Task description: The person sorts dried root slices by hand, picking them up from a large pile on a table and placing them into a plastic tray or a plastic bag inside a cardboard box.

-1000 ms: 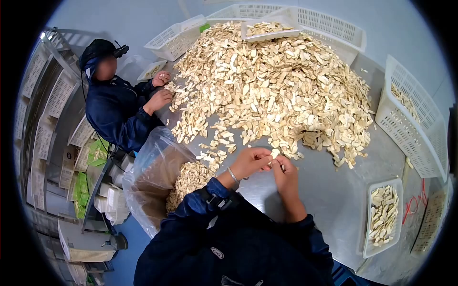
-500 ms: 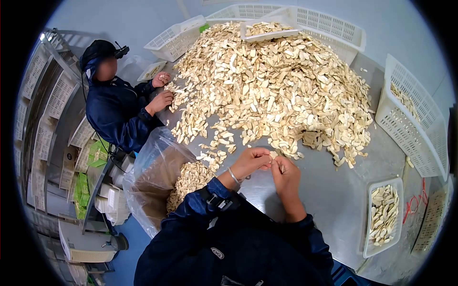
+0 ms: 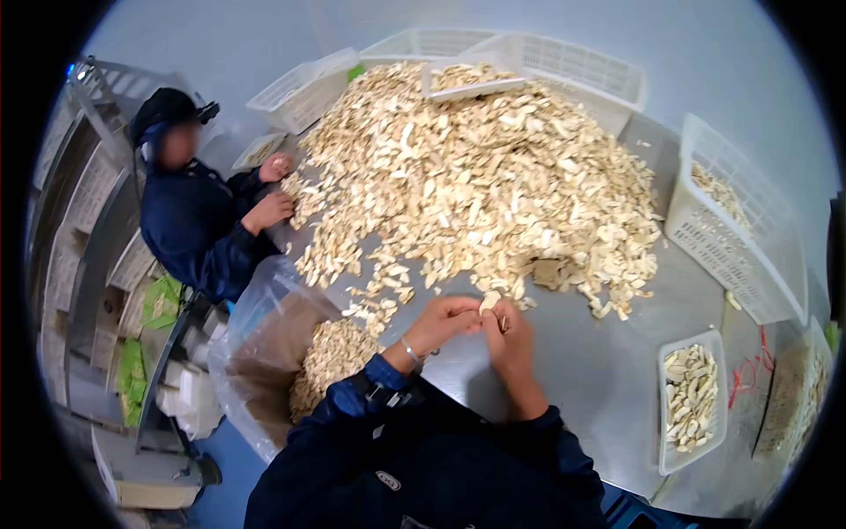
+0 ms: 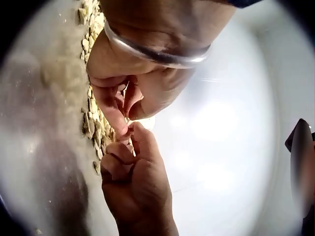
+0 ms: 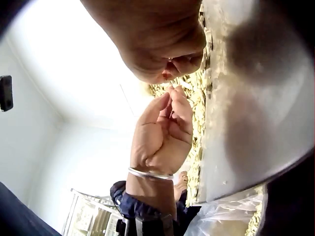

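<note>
Between my two hands is a pale dried slice (image 3: 489, 301), cream-coloured and thin, at the near edge of a big heap of similar slices (image 3: 476, 176). My left hand (image 3: 439, 324), with a silver bangle at its wrist, pinches the slice between thumb and fingers. From the other side my right hand (image 3: 511, 346) pinches it too, its remaining fingers curled in. In the left wrist view the fingertips of both hands meet, and they hide most of the slice.
A shallow white tray (image 3: 663, 414) of slices stands at the right, near a white slotted basket (image 3: 714, 256). A clear plastic bag (image 3: 251, 353) with slices inside is at the left. Another person (image 3: 198, 220) handles slices at the heap's left side.
The head view has swung, so the scene sits lower and further left. Both hands stay together at the slice, which shows a broader face now than half a second ago.
</note>
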A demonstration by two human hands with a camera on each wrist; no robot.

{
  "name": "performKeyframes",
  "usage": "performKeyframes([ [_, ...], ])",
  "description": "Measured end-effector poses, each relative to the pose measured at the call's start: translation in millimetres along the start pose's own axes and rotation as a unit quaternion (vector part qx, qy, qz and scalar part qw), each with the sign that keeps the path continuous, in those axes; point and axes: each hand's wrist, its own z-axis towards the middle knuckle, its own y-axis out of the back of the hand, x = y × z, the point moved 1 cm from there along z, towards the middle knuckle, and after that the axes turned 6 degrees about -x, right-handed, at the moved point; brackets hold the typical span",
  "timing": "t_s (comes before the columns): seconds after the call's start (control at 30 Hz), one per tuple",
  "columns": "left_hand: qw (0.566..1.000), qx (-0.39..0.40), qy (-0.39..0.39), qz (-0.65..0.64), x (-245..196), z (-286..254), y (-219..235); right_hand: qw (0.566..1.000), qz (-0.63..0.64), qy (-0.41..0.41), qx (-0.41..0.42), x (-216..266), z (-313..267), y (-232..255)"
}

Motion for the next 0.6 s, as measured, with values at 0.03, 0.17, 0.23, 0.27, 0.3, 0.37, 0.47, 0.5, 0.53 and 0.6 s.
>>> performKeyframes([
  [0.03,1.0,-0.008,-0.001,-0.026,2,-1,-1,1.0,0.009,-0.002,-0.014,2,1,3],
  [0.17,0.993,-0.041,-0.003,-0.11,21,-7,-2,0.988,0.044,-0.137,0.061,-35,4,14],
  [0.23,0.989,-0.045,-0.001,-0.144,28,-8,3,0.954,0.048,-0.094,0.281,12,9,26],
  [0.27,0.986,-0.04,0.003,-0.164,33,-10,4,0.917,0.044,-0.076,0.388,36,10,33],
  [0.3,0.982,-0.036,0.008,-0.185,35,-10,4,0.875,0.012,-0.043,0.482,51,19,38],
  [0.37,0.976,-0.034,0.04,-0.212,29,-16,4,0.757,-0.054,0.016,0.651,90,55,50],
  [0.47,0.977,-0.01,0.037,-0.21,34,-20,4,0.906,-0.172,0.136,0.362,144,160,69],
  [0.5,0.977,-0.001,0.027,-0.213,31,-23,2,0.983,0.04,-0.046,0.172,150,197,75],
  [0.53,0.976,0.008,0.018,-0.217,29,-27,1,0.971,0.206,-0.076,0.094,161,227,79],
  [0.6,0.979,0.011,0.001,-0.205,31,-31,1,0.956,0.275,-0.095,0.029,141,250,80],
])
